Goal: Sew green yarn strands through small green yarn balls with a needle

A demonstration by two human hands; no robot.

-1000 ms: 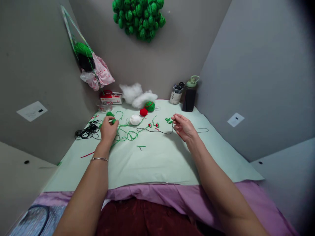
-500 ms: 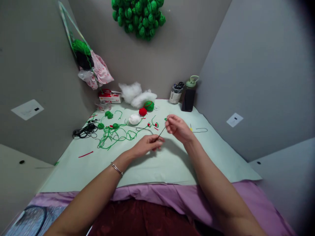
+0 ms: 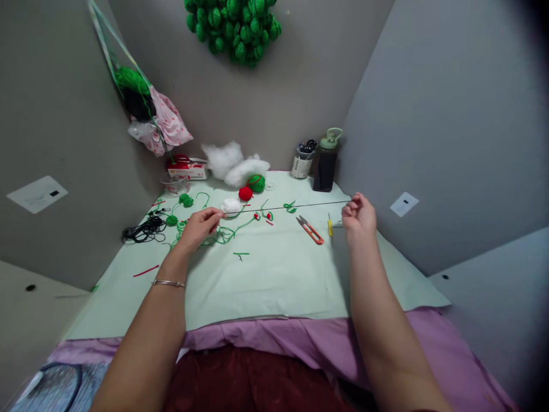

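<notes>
A thin black cord (image 3: pixel 295 206) runs nearly straight between my two hands above the table. My left hand (image 3: pixel 201 228) pinches its left end between thumb and fingers, just in front of a white yarn ball (image 3: pixel 230 206). My right hand (image 3: pixel 360 214) is closed on the other end, its fingers curled in. Beneath the cord lie orange-handled thread snips (image 3: pixel 310 230), a small green yarn piece (image 3: pixel 290 208) and small red-and-green crocheted pieces (image 3: pixel 269 216). A yellow-handled tool (image 3: pixel 330 226) rests left of my right hand.
Tangled green yarn (image 3: pixel 225 234) and a black cord bundle (image 3: pixel 144 229) lie at the left. White stuffing (image 3: pixel 234 164), a red yarn ball (image 3: pixel 245 193) and a green yarn ball (image 3: pixel 256 183) sit at the back. A pen holder (image 3: pixel 302 164) and a bottle (image 3: pixel 326 163) stand back right.
My hands have moved apart, left hand leftward and right hand rightward, stretching the black cord between them. The snips and a short green strand have come into view.
</notes>
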